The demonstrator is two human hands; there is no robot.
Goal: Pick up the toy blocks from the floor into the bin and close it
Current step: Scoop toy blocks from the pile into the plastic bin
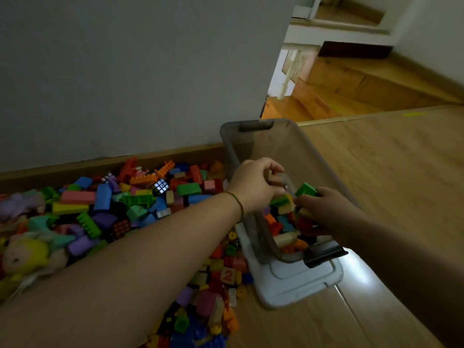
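1. The bin (271,146), grey and half clear, stood open on the wooden floor (389,172), at 3 o'clock from the big heap of toy blocks (140,197).
2. Some blocks already lay in the near end of the bin; most were on the floor along the wall (125,71).
3. The pale lid (288,285) lay flat under the near end of the bin, at 6 o'clock from it.
4. The left hand (256,187) hovered over the left rim of the bin. Its grip was curled, with something pale between the fingers, but I cannot tell if it really held a piece.
5. The right hand (324,207) was inside the bin, at 3 o'clock from the left hand and close to it. Its grip was closed on a green block (305,189), which stuck out at 11 o'clock from the fingers.
6. A thin bracelet (239,204) was on the left wrist.
7. A puzzle cube (162,186) sat on the heap, and a doll (22,254) lay at its 8 o'clock edge.
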